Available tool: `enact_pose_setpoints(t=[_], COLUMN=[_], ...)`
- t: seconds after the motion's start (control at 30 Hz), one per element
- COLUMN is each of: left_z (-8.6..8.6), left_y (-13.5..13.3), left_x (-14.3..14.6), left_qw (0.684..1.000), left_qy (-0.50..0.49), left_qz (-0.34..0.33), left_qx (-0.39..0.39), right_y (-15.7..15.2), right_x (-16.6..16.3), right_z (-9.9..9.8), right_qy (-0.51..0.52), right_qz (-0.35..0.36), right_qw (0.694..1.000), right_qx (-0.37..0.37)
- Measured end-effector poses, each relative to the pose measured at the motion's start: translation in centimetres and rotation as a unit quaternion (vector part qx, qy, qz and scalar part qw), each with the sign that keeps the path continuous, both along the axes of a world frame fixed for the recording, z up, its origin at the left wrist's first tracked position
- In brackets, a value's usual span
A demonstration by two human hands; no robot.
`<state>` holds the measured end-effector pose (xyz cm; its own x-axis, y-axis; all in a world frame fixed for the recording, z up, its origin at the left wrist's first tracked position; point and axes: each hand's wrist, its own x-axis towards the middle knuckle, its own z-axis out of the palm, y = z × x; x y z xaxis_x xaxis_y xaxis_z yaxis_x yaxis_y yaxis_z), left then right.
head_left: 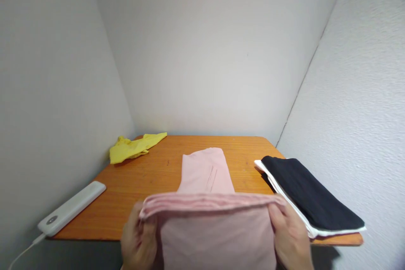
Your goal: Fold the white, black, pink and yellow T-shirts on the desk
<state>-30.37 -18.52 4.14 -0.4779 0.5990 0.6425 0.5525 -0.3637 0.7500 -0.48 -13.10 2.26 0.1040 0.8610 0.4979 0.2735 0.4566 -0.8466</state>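
A pink garment hangs between my hands at the table's front edge, its near edge gathered in several layers. My left hand is closed on the left end of that layered edge, and at the right end my right hand pinches it with the thumb on the near side. Beyond the raised edge, pink cloth with two thin dark lines lies flat along the table. Whether it is one piece with the held part is hidden by the raised edge. The lower end of the garment runs out of view.
On the right of the wooden table lie a folded black cloth and a white cloth under it. A crumpled yellow cloth is at the far left. A white cabled device sits at the left edge. Walls enclose three sides.
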Motion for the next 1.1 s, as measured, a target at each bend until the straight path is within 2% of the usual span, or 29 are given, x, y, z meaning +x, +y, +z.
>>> enact_pose_setpoints(t=[0.07,0.13,0.2,0.23,0.3,0.37,0.5,0.6,0.73,0.83,1.0,1.07,1.1], left_z=[0.9,1.3,0.9,0.4,-0.9,-2.3,-5.1,-7.1,-9.2,-9.6,-8.0,-6.9,-6.5], left_y=[5.3,11.3,16.3,18.2,20.1,20.1,17.7,16.9,16.8,15.2,11.6,12.0,12.8], left_x=[-0.5,-1.5,-2.5,-2.8,-3.0,-2.3,-0.1,1.0,1.9,3.0,4.1,3.4,2.8], left_qw=[0.997,0.988,0.961,0.951,0.936,0.915,0.812,0.777,0.773,0.777,0.786,0.800,0.806], left_qy=[0.023,0.064,0.145,0.165,0.199,0.266,0.473,0.515,0.485,0.477,0.468,0.464,0.465], left_qz=[-0.044,-0.055,-0.024,-0.020,-0.021,-0.033,-0.082,-0.113,-0.089,-0.076,-0.090,-0.075,-0.050], left_qx=[-0.058,-0.128,-0.233,-0.260,-0.289,-0.302,-0.331,-0.343,-0.400,-0.403,-0.393,-0.373,-0.363], right_y=[6.0,12.5,18.0,20.0,22.0,21.5,16.9,13.9,12.4,11.4,8.0,6.8,6.3], right_x=[-1.7,-3.5,-5.0,-5.6,-6.5,-7.3,-8.7,-9.5,-9.5,-8.6,-5.1,-3.5,-2.7], right_z=[1.4,2.0,1.6,1.1,-0.4,-1.9,-4.8,-6.6,-8.3,-9.0,-10.0,-10.4,-10.6], right_qy=[0.000,-0.034,-0.145,-0.160,-0.222,-0.283,-0.432,-0.510,-0.536,-0.534,-0.515,-0.506,-0.503], right_qz=[0.016,0.016,0.011,0.008,0.001,0.005,0.046,0.057,0.048,0.053,0.091,0.086,0.058], right_qw=[1.000,0.999,0.987,0.984,0.970,0.955,0.897,0.852,0.832,0.836,0.851,0.858,0.862], right_qx=[0.005,0.004,-0.061,-0.079,-0.097,-0.086,-0.083,-0.106,-0.133,-0.115,-0.050,-0.015,-0.010])
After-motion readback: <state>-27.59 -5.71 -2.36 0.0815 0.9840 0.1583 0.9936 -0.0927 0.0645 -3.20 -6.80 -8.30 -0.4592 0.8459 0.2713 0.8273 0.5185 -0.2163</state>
